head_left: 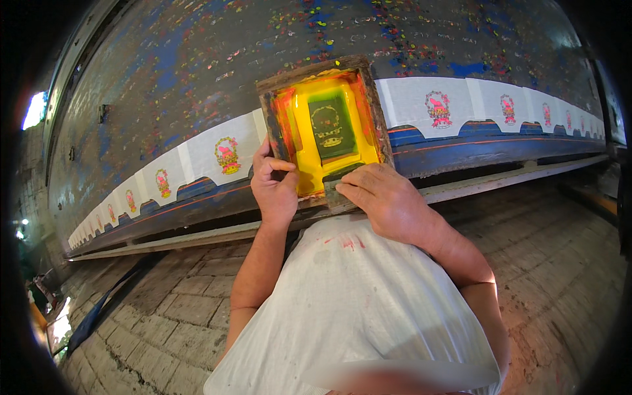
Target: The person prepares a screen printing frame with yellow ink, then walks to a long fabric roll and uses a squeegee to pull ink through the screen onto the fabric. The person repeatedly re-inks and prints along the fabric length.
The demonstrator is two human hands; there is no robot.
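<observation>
A wooden-edged screen printing frame lies over the row of white fabric pieces on the long table. Bright yellow ink covers most of its mesh, around a dark greenish rectangle with a faint crest design. My left hand grips the frame's near left side, fingers curled at the edge. In my right hand is a squeegee, pinched between thumb and fingers at the near end of the frame. Its blade edge is mostly hidden.
White fabric pieces left of the frame carry a pink and yellow crest; those on the right show a pink and dark crest. Colourful ink spots dot the dark table. A pale rail edges it above a brick floor.
</observation>
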